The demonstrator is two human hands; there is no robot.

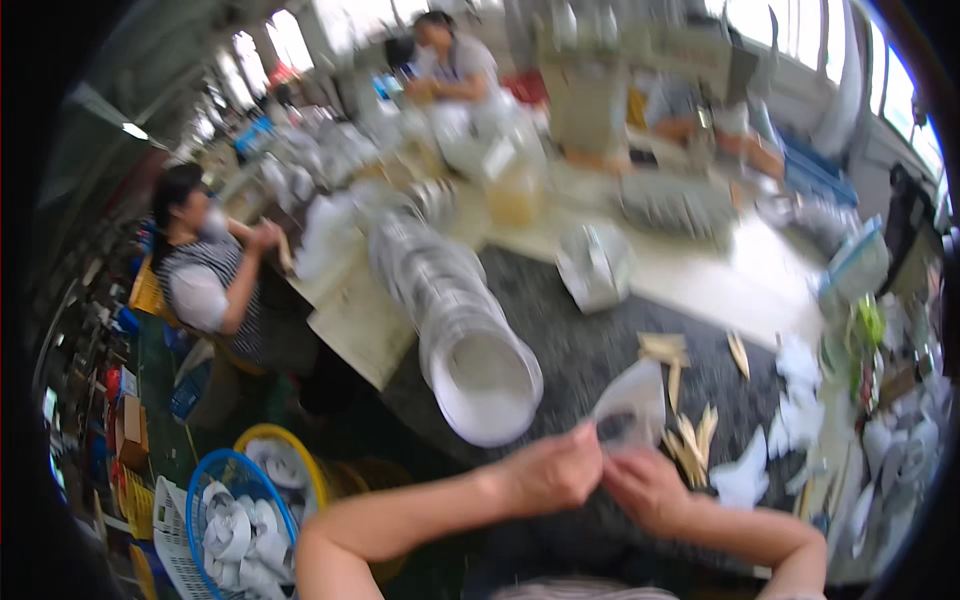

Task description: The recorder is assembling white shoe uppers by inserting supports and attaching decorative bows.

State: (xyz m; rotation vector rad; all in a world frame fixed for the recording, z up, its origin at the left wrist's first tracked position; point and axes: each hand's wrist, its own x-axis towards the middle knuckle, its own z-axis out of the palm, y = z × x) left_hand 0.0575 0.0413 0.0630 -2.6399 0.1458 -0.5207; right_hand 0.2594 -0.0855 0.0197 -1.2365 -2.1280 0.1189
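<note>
Both my hands meet over the near edge of a dark grey tabletop (590, 350). My left hand (560, 466) pinches the lower left edge of a thin, translucent white sheet-like piece (637, 398), which curves upward from my fingers. The fingers of my right hand (645, 484) are closed on its lower edge. A dark patch shows through or on the piece near my fingertips; blur hides what it is. Just right of it lie several pale, pointed beige pieces (690, 445). White cut scraps (743, 473) are spread beside these.
A long nested stack of white round shells (485, 385) lies left of my hands. A white crumpled object (594, 268) sits beyond. At lower left, blue (190, 500) and yellow (318, 470) baskets hold white pieces. Co-workers sit left (205, 275) and far (455, 70).
</note>
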